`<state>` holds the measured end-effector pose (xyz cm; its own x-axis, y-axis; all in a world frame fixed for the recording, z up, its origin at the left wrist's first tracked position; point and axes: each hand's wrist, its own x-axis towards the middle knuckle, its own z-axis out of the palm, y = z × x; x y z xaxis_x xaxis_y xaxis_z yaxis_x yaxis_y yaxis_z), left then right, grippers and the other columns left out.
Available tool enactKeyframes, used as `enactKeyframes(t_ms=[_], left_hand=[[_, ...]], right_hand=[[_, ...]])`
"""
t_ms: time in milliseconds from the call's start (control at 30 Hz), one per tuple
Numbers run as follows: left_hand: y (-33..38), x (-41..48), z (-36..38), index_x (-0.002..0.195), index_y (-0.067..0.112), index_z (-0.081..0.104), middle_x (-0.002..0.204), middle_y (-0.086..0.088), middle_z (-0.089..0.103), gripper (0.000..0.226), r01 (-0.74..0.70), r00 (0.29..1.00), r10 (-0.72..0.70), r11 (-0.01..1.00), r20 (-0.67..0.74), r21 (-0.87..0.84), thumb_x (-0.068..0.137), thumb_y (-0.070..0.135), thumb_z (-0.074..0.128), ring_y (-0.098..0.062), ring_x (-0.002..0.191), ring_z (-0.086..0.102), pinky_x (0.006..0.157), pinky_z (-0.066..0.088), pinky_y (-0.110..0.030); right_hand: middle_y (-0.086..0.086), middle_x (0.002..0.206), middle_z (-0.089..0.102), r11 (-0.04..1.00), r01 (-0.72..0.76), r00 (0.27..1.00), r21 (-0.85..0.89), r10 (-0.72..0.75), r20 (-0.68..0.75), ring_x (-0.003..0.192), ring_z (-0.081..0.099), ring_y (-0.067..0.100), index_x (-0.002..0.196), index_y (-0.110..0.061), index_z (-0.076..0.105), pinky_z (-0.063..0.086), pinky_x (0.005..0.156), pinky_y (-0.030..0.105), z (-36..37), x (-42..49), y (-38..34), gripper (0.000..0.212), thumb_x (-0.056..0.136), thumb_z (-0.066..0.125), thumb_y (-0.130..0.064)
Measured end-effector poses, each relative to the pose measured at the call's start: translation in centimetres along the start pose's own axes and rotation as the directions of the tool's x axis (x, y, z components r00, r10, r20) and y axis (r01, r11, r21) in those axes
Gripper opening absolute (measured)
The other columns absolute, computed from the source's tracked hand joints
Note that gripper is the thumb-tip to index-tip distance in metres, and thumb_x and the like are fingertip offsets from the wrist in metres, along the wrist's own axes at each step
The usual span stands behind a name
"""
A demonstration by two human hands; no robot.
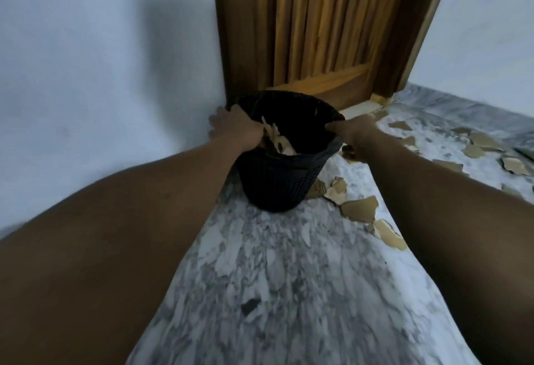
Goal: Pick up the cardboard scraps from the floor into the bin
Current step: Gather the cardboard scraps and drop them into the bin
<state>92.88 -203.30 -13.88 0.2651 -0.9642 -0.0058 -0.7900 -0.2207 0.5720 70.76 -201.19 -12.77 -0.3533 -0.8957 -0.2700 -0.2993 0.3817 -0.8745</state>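
Black bin [277, 179] gripped at rim by both hands; no writing legible.

We cannot see the floor of the bin [277, 179]; its dark inside swallows all but a few pale scraps [278, 140] near the left rim, and part of these lies behind the left hand [235, 127]. That hand's fingers go over the far side of the rim, so we cannot tell how they lie. The right hand [351, 133] is blurred, its fingertips lost against the rim. Both upper arms are cut off by the lower edge. The floor scraps [359, 208] at far right run out of view, smeared and small.
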Motion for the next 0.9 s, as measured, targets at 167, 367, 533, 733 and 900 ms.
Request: enactKeyframes(t_ms=[167,367,533,733,900], left_hand=[[-1.7,-0.1,1.5,0.141,-0.002,0.043,0.137,-0.020,0.050,0.054,0.175,0.967,-0.153,0.980,0.202,-0.097,0.096,0.025,0.055,-0.037,0.120,0.053,0.097,0.046,-0.041],[2.0,-2.2,1.3,0.125,-0.004,0.052,0.103,-0.015,0.057,0.029,0.303,0.949,-0.210,0.818,0.237,-0.488,0.100,0.011,0.052,-0.028,0.075,0.058,0.040,0.054,-0.032],[6.8,-3.2,4.5,0.105,0.008,0.051,0.113,-0.015,0.060,0.012,0.141,0.986,-0.054,0.766,0.157,-0.627,0.097,0.012,0.058,-0.026,0.084,0.059,0.073,0.059,-0.033],[11.4,-1.7,12.6,0.142,0.033,0.036,0.134,-0.001,0.053,0.068,-0.061,0.986,0.144,0.782,0.085,-0.620,0.085,0.020,0.070,-0.028,0.113,0.058,0.093,0.054,-0.043],[15.9,-2.5,17.2,0.133,0.019,0.046,0.111,-0.005,0.058,0.038,-0.040,0.960,0.168,0.873,0.222,-0.485,0.097,0.009,0.056,-0.024,0.091,0.059,0.086,0.052,-0.034]], right_hand=[[0.017,0.105,0.056,0.973,-0.231,0.909,0.016,0.210,0.360,0.087,0.064,0.032,0.119,-0.006,0.044,0.058,0.082,0.043,1.3,-1.1,2.0,0.032,0.100,0.057,-0.029],[0.008,0.098,0.050,0.950,-0.180,0.938,0.256,0.088,0.334,0.091,0.057,0.025,0.102,-0.010,0.052,0.059,0.062,0.034,0.2,0.0,0.6,0.008,0.104,0.044,-0.009],[0.013,0.103,0.054,0.908,-0.147,0.976,0.392,0.068,0.208,0.081,0.058,0.027,0.117,-0.007,0.049,0.058,0.045,0.033,-4.3,2.8,2.1,0.015,0.102,0.047,-0.008],[0.018,0.127,0.054,0.782,-0.021,0.996,0.622,0.074,-0.059,0.101,0.064,0.036,0.134,-0.020,0.035,0.061,0.058,0.043,-8.5,7.6,7.8,0.047,0.093,0.053,-0.007],[0.013,0.137,0.043,0.726,-0.008,0.970,0.688,0.172,-0.170,0.100,0.056,0.034,0.153,-0.024,0.011,0.057,0.085,0.049,-9.8,9.8,12.6,0.072,0.095,0.049,-0.005]])
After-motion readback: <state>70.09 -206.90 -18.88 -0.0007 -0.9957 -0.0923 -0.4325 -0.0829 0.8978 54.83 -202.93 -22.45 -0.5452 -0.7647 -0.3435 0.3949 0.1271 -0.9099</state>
